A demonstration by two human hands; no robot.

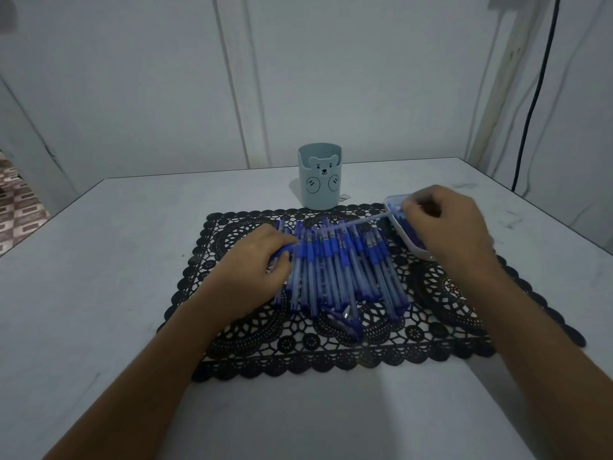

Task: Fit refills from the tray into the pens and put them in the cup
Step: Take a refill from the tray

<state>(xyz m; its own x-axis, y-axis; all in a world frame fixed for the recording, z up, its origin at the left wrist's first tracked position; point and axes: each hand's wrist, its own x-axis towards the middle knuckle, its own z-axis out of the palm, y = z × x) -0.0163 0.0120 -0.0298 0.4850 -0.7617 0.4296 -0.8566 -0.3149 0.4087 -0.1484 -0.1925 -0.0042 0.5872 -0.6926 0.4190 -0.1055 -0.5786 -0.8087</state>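
**Pen refilling: early stage, cup showing nothing yet**

Left grip (255, 263) is curling round one blue pen (288, 251) at the left end of the pen pile (345, 270) on the black lace mat (298, 353). Right grip (451, 224) is pinching a thin refill (358, 222) above the white tray (416, 252). No pens are showing above the bear cup (319, 180) behind the pile. Judged: nearly everything is remaining.

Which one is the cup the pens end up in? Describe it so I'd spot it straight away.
Start at the black lace placemat on the pale table. At its far edge, behind the row of blue pens, stands the round pale blue cup. It alone stands upright and bears a drawn bear face and paws.
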